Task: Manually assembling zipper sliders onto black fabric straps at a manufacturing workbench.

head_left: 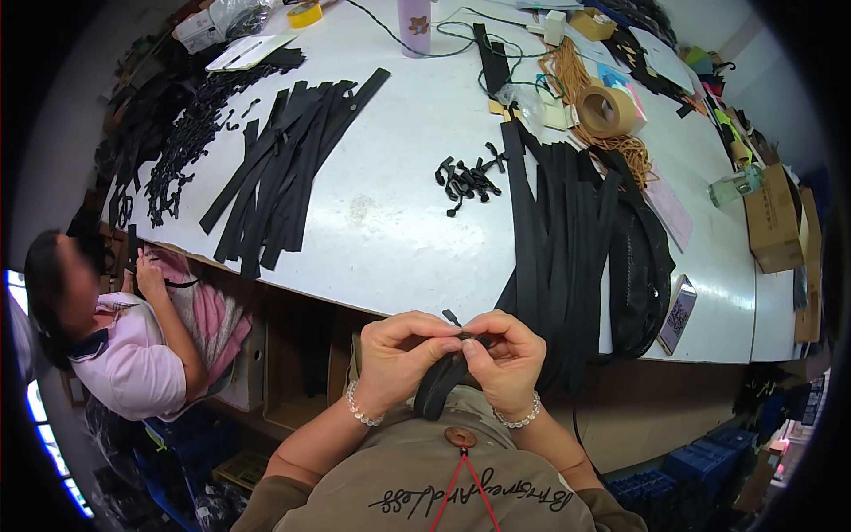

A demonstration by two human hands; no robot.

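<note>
Close to my body, just off the table's near edge, both hands meet fingertip to fingertip. My left hand [403, 350] and my right hand [507, 353] each pinch the end of a black zipper strip [433, 397], which hangs in a loop below the fingers. A small black zipper pull [450, 316] sticks up between the fingertips; its join to the strip is hidden by them. Beyond my hands a small pile of black zipper pulls [470, 181] lies on the white table [399, 239]. Long black zipper strips [558, 239] drape over the table edge beside my right hand.
More black strips [292, 168] lie at left, beside heaped small black pulls [191, 133]. A black bag [640, 275], phone [678, 315], brown tape roll [605, 111], tan cords [567, 66] and lilac cup [414, 27] occupy the table. A co-worker [133, 355] sits at left.
</note>
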